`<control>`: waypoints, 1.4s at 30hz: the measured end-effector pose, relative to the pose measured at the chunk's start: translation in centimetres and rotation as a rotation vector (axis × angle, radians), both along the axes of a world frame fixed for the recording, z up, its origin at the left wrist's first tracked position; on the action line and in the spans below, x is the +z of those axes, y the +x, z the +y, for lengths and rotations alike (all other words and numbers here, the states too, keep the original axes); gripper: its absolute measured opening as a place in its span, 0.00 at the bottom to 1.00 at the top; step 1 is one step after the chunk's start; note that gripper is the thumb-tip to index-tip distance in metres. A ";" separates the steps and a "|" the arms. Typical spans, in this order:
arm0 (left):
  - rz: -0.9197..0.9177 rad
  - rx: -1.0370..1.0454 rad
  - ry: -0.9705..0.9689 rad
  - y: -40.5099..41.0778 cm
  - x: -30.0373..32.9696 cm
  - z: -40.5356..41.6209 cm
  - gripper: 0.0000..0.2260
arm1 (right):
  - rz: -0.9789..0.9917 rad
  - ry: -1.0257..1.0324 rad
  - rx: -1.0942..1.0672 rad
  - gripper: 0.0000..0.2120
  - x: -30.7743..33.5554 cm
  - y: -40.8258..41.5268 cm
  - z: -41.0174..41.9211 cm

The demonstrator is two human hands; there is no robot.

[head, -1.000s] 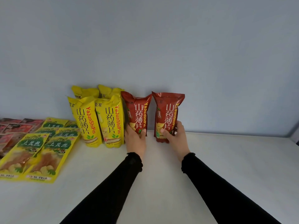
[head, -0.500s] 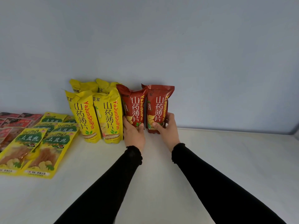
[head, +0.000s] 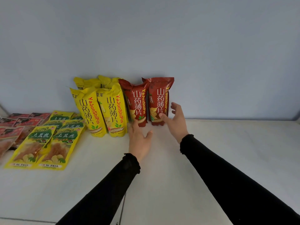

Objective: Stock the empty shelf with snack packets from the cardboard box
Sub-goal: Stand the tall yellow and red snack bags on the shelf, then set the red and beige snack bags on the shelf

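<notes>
Nearest us, our two black sleeves (head: 227,176) reach forward over the white shelf (head: 227,151). Our left hand (head: 140,140) is spread, palm turned inward, fingertips at the foot of the left red packet (head: 138,104); whether they touch it we cannot tell. Our right hand (head: 176,119) is spread too, holding nothing, its thumb against the lower front of the right red packet (head: 158,101).

At ten o'clock from the hands flat green-and-yellow packets (head: 42,140) lie on the shelf. Farther back, at eleven o'clock, yellow packets (head: 103,111) stand in two rows. The two red ones stand upright side by side against the blue wall (head: 162,38), just right of the yellow.

We judge these packets light, puffy, slick and easily crushed; best held gently round the middle. The box is out of view.
</notes>
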State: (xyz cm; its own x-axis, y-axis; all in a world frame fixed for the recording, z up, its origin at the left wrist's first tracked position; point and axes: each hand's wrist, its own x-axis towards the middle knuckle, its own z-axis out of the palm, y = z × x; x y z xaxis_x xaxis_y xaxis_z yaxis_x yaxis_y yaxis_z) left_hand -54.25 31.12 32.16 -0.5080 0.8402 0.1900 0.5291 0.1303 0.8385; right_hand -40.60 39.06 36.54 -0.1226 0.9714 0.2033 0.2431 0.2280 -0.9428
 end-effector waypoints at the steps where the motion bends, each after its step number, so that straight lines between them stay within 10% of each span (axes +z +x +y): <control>1: 0.030 -0.064 -0.023 -0.1 0.3 -0.8 0.34 | -0.027 0.018 -0.018 0.33 0.3 0.7 -0.5; 8: 0.433 -0.428 -0.187 0.7 3.1 -6.7 0.28 | -0.261 0.129 -0.133 0.26 0.5 7.3 -9.2; 21: 0.699 -1.021 0.115 14.5 0.6 -22.7 0.24 | -0.609 0.001 -0.599 0.24 -5.6 21.2 -38.4; 42: 0.713 -1.500 -0.476 43.9 -20.1 -40.1 0.24 | -0.358 -0.810 -0.908 0.26 -27.5 45.7 -67.2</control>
State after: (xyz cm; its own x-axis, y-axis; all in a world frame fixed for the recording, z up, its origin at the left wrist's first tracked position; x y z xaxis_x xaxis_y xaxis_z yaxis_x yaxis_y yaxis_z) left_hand -10.31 -8.96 12.07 0.7748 0.5098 -0.3739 0.6321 -0.6370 0.4413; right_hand 5.09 -28.17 9.02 0.7259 0.5647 -0.3927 0.2780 -0.7631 -0.5834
